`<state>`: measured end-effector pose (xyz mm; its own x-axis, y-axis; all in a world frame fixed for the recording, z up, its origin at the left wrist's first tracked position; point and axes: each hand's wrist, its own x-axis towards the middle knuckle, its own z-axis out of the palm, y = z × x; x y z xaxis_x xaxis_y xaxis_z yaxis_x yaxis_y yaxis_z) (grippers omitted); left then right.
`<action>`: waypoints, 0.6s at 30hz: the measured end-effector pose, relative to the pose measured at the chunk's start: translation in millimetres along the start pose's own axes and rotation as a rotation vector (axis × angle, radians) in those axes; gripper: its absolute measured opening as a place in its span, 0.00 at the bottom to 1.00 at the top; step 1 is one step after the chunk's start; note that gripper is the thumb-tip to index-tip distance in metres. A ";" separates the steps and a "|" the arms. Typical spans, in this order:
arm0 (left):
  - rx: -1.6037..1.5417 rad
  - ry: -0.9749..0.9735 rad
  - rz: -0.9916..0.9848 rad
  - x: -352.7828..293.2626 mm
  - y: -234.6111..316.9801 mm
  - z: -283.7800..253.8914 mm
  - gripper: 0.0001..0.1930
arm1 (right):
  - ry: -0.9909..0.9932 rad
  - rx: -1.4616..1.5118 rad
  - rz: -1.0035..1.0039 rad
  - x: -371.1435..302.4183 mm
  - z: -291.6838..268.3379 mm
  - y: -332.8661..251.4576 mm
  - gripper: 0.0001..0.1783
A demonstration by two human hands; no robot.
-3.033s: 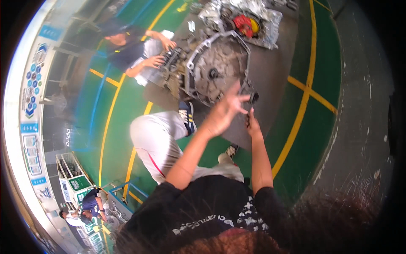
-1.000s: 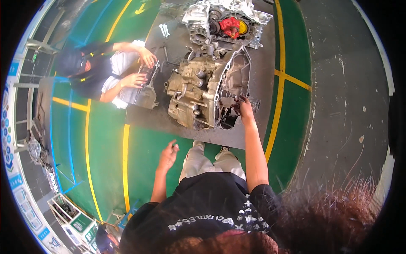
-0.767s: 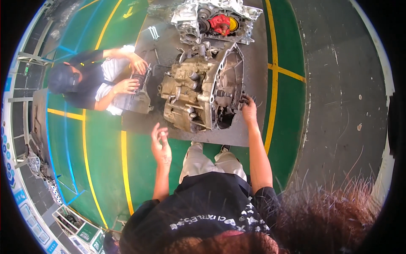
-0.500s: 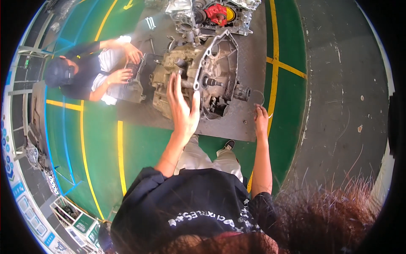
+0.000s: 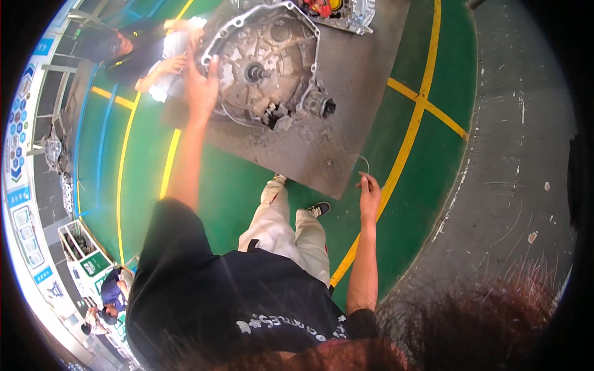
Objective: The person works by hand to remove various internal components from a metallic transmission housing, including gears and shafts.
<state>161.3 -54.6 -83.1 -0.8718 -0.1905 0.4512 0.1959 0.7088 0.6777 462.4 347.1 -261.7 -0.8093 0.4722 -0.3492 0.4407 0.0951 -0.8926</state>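
A grey metal gearbox housing (image 5: 281,68) rests on the metal tabletop (image 5: 297,151). Its wide bell opening faces me, a splined shaft (image 5: 255,73) standing in the middle. My left hand (image 5: 201,89) is at the housing's left rim, fingers stretched and thumb apart, overlapping the flange. Motion smears it a little, and I cannot tell how firmly it touches. Off the table's near right corner, my right hand (image 5: 369,193) is closed on a thin curved wire (image 5: 365,162), which sticks up from the fingertips.
Across the table at the left, a co-worker (image 5: 139,55) in dark clothing has both hands near the housing. Another metal assembly (image 5: 352,15) with red and yellow parts lies at the far edge. Yellow lines (image 5: 411,133) cross the green floor. More people (image 5: 114,290) are at the lower left.
The housing has turned so its bell opening faces me more fully. My left hand has shifted from its top to its left rim. The view has moved; my right hand still holds the wire.
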 end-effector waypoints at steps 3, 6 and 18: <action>-0.133 -0.046 0.074 -1.5 -2.3 2.1 0.38 | -0.037 0.122 -0.069 30.9 14.4 -19.2 0.11; -0.061 -0.072 -0.022 0.0 -10.6 2.6 0.39 | -0.011 0.041 -0.175 66.3 41.1 -39.3 0.13; -0.001 -0.037 -0.083 -0.9 -15.1 4.3 0.36 | 0.053 -0.400 -0.174 110.8 97.6 -70.1 0.16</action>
<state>157.1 -62.3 -96.2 -0.9009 -0.2237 0.3719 0.1224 0.6912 0.7122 303.9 307.2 -265.6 -0.8681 0.4630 -0.1792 0.4242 0.5042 -0.7522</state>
